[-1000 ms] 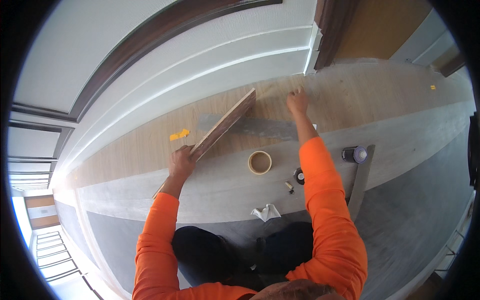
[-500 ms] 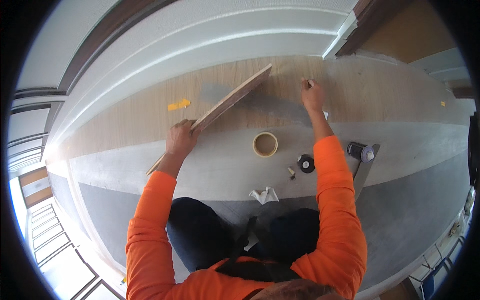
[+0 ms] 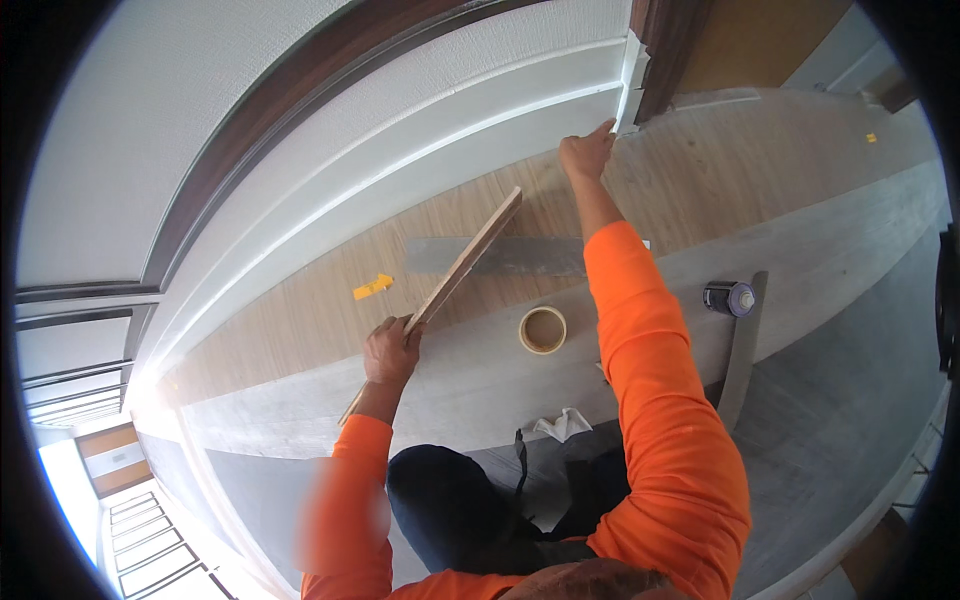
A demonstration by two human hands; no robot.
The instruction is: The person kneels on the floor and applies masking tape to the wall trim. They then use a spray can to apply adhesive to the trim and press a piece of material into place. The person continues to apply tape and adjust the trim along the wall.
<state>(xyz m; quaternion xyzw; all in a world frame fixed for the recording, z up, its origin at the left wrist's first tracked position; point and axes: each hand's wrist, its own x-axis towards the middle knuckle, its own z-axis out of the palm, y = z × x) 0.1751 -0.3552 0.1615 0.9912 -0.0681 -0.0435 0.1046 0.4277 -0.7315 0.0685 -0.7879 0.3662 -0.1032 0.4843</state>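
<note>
Gripping the near end of a wood-look plank [image 3: 462, 268], left hand [image 3: 390, 350] has its fingers wrapped shut around it; the plank's long axis runs from that hand up and right, far end tilted over the laid flooring [image 3: 300, 320]. Right hand [image 3: 586, 155] is well apart, far right by the white baseboard [image 3: 420, 150], fingers loosely curled, forefinger out, holding nothing. Tape roll [image 3: 542, 329] lies between the arms.
</note>
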